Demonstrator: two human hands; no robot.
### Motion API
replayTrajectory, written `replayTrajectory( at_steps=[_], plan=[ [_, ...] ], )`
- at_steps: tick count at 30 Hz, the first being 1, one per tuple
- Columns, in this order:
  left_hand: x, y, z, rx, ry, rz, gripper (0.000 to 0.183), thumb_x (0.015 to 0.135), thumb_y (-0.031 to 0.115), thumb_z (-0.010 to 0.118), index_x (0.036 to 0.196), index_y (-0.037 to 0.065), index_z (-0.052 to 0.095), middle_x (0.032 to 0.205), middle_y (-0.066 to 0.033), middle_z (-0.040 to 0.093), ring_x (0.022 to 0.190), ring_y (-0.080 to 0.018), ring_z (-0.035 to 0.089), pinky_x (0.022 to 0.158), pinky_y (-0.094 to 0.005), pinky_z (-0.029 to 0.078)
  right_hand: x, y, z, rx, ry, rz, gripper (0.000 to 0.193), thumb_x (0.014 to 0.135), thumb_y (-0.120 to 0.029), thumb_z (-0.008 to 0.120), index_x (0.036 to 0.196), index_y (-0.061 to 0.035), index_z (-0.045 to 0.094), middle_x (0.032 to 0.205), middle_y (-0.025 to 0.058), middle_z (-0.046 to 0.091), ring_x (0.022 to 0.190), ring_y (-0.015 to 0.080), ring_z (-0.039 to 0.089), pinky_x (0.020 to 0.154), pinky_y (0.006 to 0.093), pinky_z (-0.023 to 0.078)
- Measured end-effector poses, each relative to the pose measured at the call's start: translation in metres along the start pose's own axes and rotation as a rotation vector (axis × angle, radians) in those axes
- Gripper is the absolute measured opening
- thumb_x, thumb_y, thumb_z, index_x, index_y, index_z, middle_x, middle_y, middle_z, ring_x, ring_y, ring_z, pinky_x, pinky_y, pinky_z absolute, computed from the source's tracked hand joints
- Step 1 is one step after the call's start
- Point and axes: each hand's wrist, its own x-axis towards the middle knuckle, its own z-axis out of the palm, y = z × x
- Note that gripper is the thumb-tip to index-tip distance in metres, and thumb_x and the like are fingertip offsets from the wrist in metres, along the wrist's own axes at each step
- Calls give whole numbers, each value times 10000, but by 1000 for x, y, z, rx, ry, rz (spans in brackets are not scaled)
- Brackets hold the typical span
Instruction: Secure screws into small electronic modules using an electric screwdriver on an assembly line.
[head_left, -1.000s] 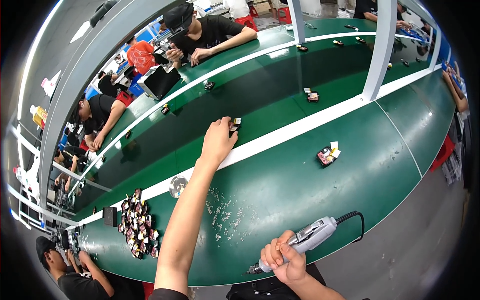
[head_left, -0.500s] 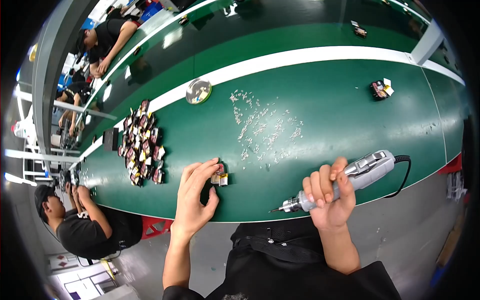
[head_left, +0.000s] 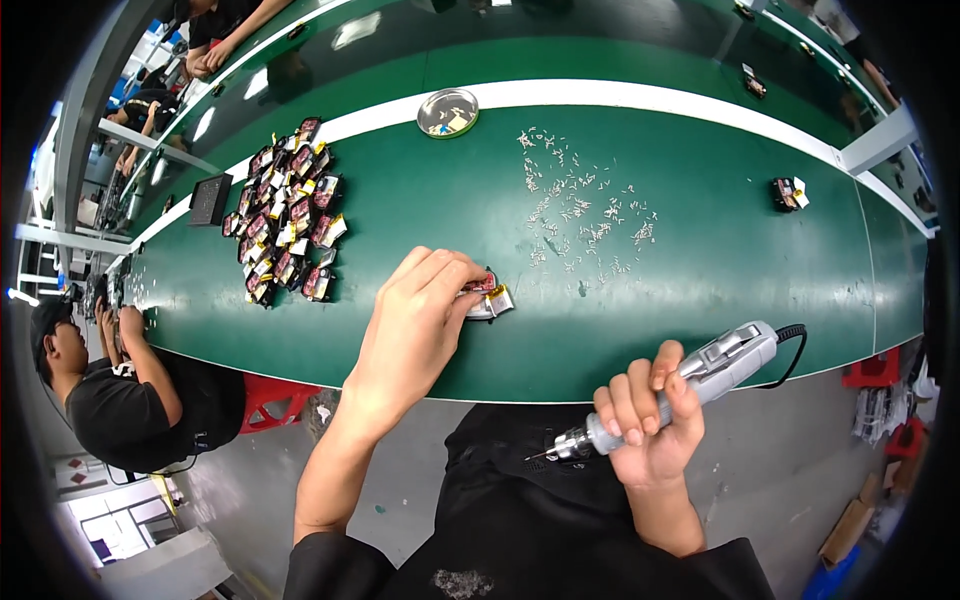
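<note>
My left hand (head_left: 415,315) is on the table, its thumb and fingers closed around a small electronic unit (head_left: 495,299) with a black shell, a red board and a silver-and-yellow block. The fingers hide part of the unit. In my right hand (head_left: 655,420) is a grey electric screwdriver (head_left: 725,360), its bit pointing left. The bit is just on my side of the table's front edge, over my dark clothing, apart from the unit. Many small screws (head_left: 585,215) lie scattered beyond the unit on the green table (head_left: 400,215).
A pile of similar units (head_left: 290,220) sits at the left beside a black tray (head_left: 210,200). A round metal dish (head_left: 447,113) with small pieces stands by the white rail. One more unit (head_left: 788,194) lies far right. A co-worker (head_left: 120,390) sits at the left.
My left hand has closed on the unit, which it was only reaching around before. The screwdriver has drawn back toward me, past the table edge. The whole view has shifted.
</note>
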Motion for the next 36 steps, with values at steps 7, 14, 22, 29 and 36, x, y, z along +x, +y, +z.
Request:
replayTrajectory(
  at_steps=[7, 14, 22, 29, 36],
  plan=[
    [-20, 25, 17, -8, -36, 152, 219, 735, -13, 670, 945, -38, 611, 942, -109, 613, 846, -257, 586, 696, -345, 515, -12, 37, 10, -88, 26, 183, 72, 918, -148, 479, 863, -107, 457, 549, 0, 392, 451, 117, 401, 544, 295, 393],
    [-26, 39, 25, 19, -19, 146, 277, 682, -88, 682, 940, -27, 602, 941, -127, 626, 810, -294, 610, 679, -356, 515, -17, 50, 10, -191, 35, 193, 63, 920, -137, 486, 891, -97, 446, 560, 13, 396, 463, 128, 414, 556, 304, 393],
    [-40, 53, 35, 89, -12, 285, 379, 617, 16, 631, 970, -112, 585, 1010, -201, 611, 840, -330, 616, 661, -366, 546, -24, 53, 7, -177, 160, 122, 78, 900, -31, 527, 904, -45, 450, 658, 43, 470, 550, 126, 465, 537, 282, 414],
    [-45, 61, 38, 125, -36, 204, 366, 644, -2, 646, 985, -122, 591, 1068, -217, 605, 894, -331, 603, 661, -363, 551, -22, 47, 4, -214, 116, 145, 88, 895, -45, 527, 894, -41, 439, 644, 47, 456, 521, 127, 447, 500, 274, 395],
    [-54, 63, 35, 165, -111, 178, 417, 672, -27, 660, 1064, -142, 580, 1203, -233, 548, 1016, -341, 564, 740, -372, 545, 4, -17, 25, -353, -288, -24, 269, 953, -321, 536, 856, -96, 427, 553, -14, 418, 436, 96, 420, 482, 247, 379]
  ],
)
